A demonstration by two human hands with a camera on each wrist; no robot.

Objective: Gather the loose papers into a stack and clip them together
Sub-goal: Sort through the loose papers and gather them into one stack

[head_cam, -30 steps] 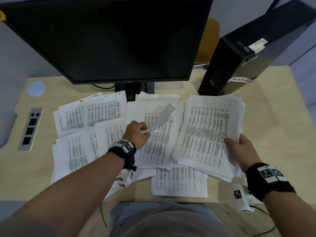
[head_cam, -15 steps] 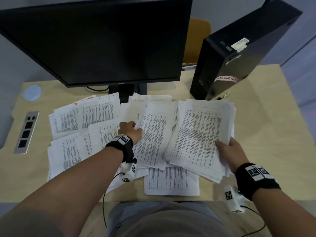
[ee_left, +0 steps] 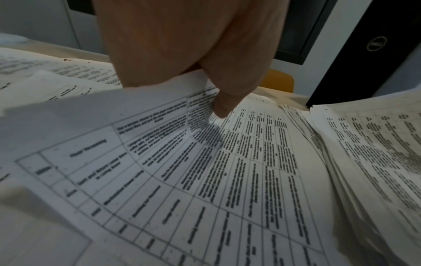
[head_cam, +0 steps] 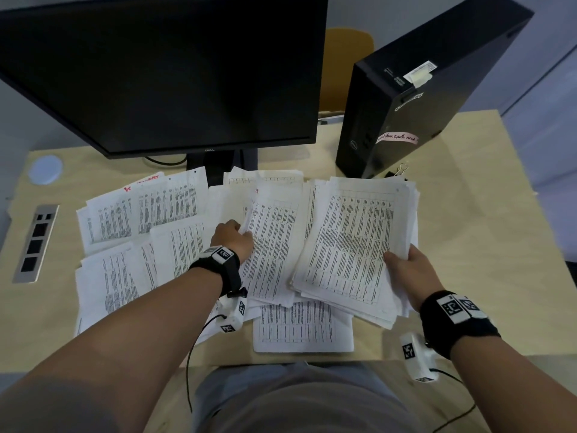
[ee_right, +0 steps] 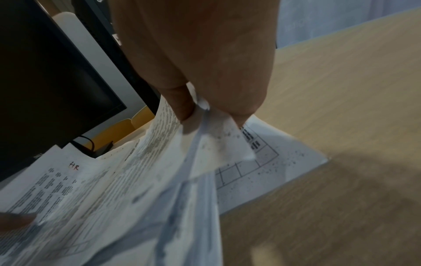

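Printed sheets lie scattered over the wooden desk point(head_cam: 468, 232). My right hand point(head_cam: 406, 270) grips the near right edge of a thick, uneven stack of papers point(head_cam: 352, 242), held tilted above the desk; in the right wrist view the thumb and fingers of the right hand point(ee_right: 200, 106) pinch the stack point(ee_right: 136, 180). My left hand point(head_cam: 232, 234) pinches the left edge of a printed sheet point(head_cam: 271, 245) in the middle, lifting it; the left wrist view shows the left hand point(ee_left: 205, 90) on that sheet point(ee_left: 182, 171). A binder clip point(head_cam: 402, 168) lies by the computer's base.
A large black monitor point(head_cam: 162, 73) stands behind the papers, its stand among them. A black desktop computer point(head_cam: 415, 98) stands at the back right. More loose sheets point(head_cam: 125, 245) cover the left side, and one sheet point(head_cam: 303, 326) lies near the front edge. A grey socket panel point(head_cam: 36, 242) sits far left.
My left hand has let down the raised strip of paper and taken the edge of the middle sheet. The right hand keeps holding the stack.
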